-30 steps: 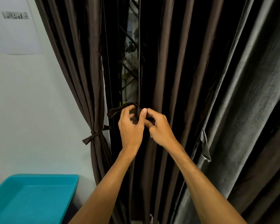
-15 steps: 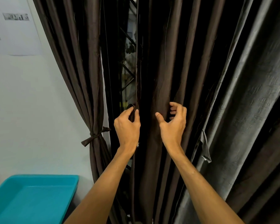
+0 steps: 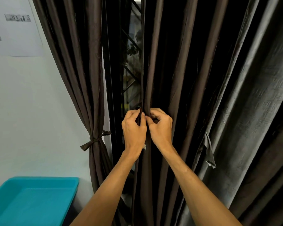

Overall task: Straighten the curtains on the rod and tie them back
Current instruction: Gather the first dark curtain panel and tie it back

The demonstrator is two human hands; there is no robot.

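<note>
From the head view, the brown curtain [image 3: 178,70] I am working on hangs in long folds down the centre of the frame, and both hands meet at its leading edge in the middle of the picture. My left hand [image 3: 134,128] has its fingers [image 3: 132,113] curled round a narrow dark tie strip [image 3: 139,114], the thumb pinning it. My right hand [image 3: 160,128] is touching the left, its fingers clenched in a pinch on the edge fold of the curtain. I cannot tell whether the end of the strip is in that pinch too. I judge the cloth soft, limp and fairly light, with a slight sheen that could let it slide. It should bunch easily, so I would gather the folds at this height and run the strip round the whole bundle rather than hold a single pleat. The strip itself looks thin and floppy, best held near its ends. Left of centre, a second brown curtain [image 3: 82,79] is already cinched by a knotted tie-back [image 3: 95,141] against the white wall [image 3: 31,111]. Between the two, a window grille [image 3: 129,75] shows through the gap. A grey curtain [image 3: 252,111] fills the right of the frame, pressing close to my panel, with a loose tab [image 3: 208,152] dangling from it. Its folds could get caught up in the bundle. A teal tray [image 3: 39,181] sits at the lower left, clear of my arms, and a printed sheet [image 3: 15,38] is stuck at the upper left.
</note>
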